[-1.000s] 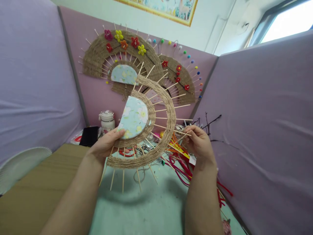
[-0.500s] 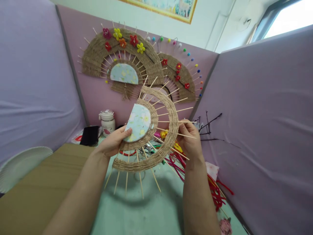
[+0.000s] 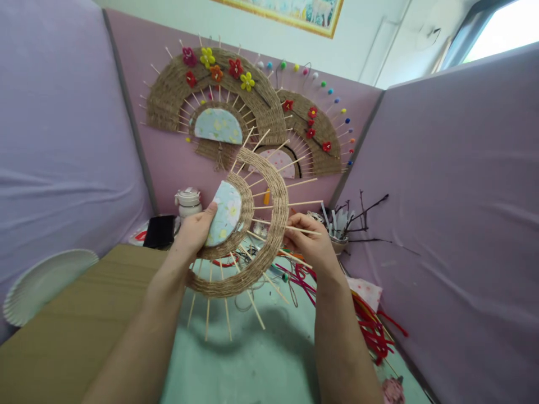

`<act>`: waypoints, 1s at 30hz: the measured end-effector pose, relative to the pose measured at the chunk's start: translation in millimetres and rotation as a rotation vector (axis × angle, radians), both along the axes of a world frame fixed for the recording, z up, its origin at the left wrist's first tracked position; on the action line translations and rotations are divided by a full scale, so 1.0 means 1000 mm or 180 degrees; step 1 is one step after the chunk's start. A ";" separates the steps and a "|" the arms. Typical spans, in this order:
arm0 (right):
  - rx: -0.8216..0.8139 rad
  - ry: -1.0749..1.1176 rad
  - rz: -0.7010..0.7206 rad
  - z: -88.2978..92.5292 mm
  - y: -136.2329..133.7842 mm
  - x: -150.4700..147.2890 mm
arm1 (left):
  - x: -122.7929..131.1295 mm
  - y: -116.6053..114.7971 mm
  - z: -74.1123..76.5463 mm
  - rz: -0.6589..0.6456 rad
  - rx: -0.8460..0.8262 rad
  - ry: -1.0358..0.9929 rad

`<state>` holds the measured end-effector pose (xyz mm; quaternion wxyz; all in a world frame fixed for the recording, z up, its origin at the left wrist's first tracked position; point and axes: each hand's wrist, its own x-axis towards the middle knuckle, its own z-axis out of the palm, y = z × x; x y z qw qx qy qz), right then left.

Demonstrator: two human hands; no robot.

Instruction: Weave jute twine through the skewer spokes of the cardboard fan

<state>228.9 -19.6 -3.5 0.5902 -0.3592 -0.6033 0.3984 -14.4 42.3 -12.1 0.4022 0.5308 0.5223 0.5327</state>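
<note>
Jute-wound fan (image 3: 275, 216) is held tilted above the green table (image 3: 261, 359). My left hand (image 3: 194, 231) grasps it at the flowered half-disc (image 3: 227, 213), thumb on the face. My right hand (image 3: 309, 247) pinches one wooden stick (image 3: 301, 230) jutting from the fan's right edge. Red pipe cleaners (image 3: 373, 325) lie on the table to the right.

I get a bright, evenly lit view. Daylight comes from the window (image 3: 501, 33) up and to the right of the woven fan (image 3: 275, 219), and that pane is blown out white. Directly below the fan a soft shadow lies on the green tabletop (image 3: 261, 370). Focus is crisp at the fan. The wide lens bows the purple partitions (image 3: 463, 196) on either side of it.
</note>
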 end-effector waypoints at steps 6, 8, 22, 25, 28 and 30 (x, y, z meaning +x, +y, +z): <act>-0.0031 -0.0583 -0.0410 0.007 -0.006 0.012 | -0.010 0.002 -0.001 0.0444 0.0568 0.0897; -0.0089 -0.0653 -0.0519 0.008 -0.006 0.018 | -0.010 0.000 0.000 0.0521 0.0676 0.1115; -0.0402 -0.1460 -0.1032 0.023 -0.033 0.032 | -0.011 -0.001 0.004 0.0912 0.0713 0.1897; -0.0212 -0.1723 -0.0935 0.025 -0.042 0.039 | -0.012 -0.001 0.005 0.0807 0.0645 0.1933; 0.0100 -0.1935 -0.1084 0.023 -0.044 0.043 | -0.012 -0.001 0.005 0.0683 0.0639 0.1912; 0.0299 -0.1979 -0.1275 0.022 -0.043 0.045 | -0.012 0.000 0.004 0.0597 0.0641 0.1912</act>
